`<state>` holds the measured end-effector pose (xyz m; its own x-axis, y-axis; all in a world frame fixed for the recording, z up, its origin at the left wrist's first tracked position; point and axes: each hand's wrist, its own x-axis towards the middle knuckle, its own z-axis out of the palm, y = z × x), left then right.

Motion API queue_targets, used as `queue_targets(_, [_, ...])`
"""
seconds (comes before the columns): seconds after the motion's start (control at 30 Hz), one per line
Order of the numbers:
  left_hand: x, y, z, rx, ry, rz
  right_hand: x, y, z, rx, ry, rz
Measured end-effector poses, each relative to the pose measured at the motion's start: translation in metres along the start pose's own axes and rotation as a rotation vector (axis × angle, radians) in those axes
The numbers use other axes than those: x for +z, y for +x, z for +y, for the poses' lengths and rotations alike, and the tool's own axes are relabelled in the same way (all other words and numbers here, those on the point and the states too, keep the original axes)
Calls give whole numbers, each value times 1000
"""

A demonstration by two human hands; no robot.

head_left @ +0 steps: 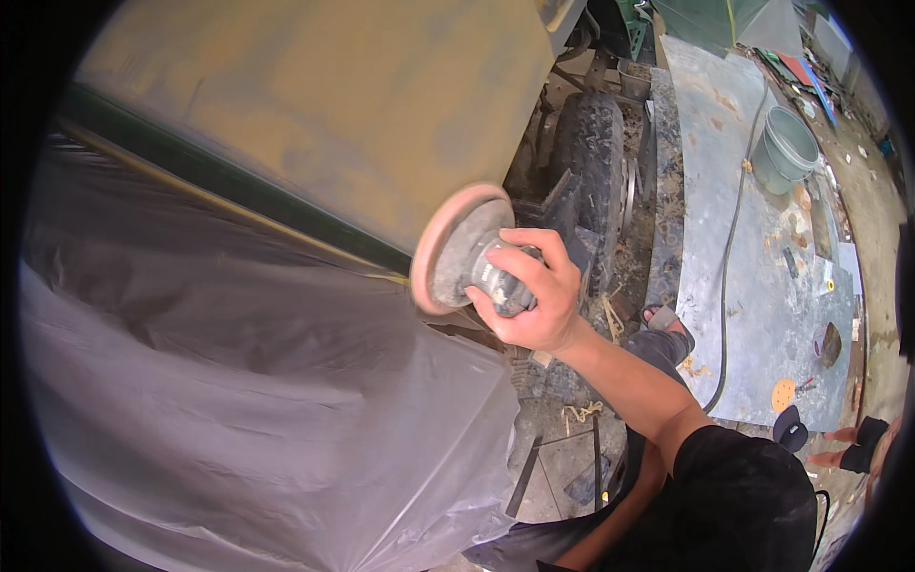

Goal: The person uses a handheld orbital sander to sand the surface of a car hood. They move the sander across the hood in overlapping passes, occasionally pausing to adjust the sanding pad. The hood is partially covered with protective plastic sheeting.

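Observation:
My right hand (534, 291) is closed around the dusty grey body of a round palm sander (496, 286), thumb below and fingers over the top. The sander's wide pinkish pad (434, 253) is tilted at the lower right corner of a large panel (334, 105). Whether it touches cannot be made out. Yellow-brown and grey patches cover the panel, with a dark green strip (238, 176) along its lower edge. Under the strip hangs wrinkled, translucent plastic sheeting (257, 381). Another bare forearm (615, 520) shows by the lower edge; my left hand is out of sight.
A muddy tyre (586, 172) stands behind the panel. Metal sheeting (715, 191) lies to the right, bearing a bucket (786, 148), a black hose (729, 257) and a yellow sanding disc (782, 394). Near a dark cap (789, 429) are another person's legs (843, 448).

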<state>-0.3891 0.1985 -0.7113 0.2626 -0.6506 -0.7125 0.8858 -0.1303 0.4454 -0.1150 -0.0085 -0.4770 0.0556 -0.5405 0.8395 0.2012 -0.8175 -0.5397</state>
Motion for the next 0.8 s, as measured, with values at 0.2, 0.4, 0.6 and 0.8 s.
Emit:
queue_targets(0.2, [16,-5,10,6,22,12,-9,-38,21,26,10,-45])
queue_targets(0.4, [-27,13,-32,-1,20,-14,-6,-11,6,46,18,-52])
queue_targets(0.6, [-33,29,-44,56,74,-7,-2,-9,-1,64,42,-50])
queue_targets(0.8, [-18,19,-32,29,65,-15,-9,-18,6,76,5,-87])
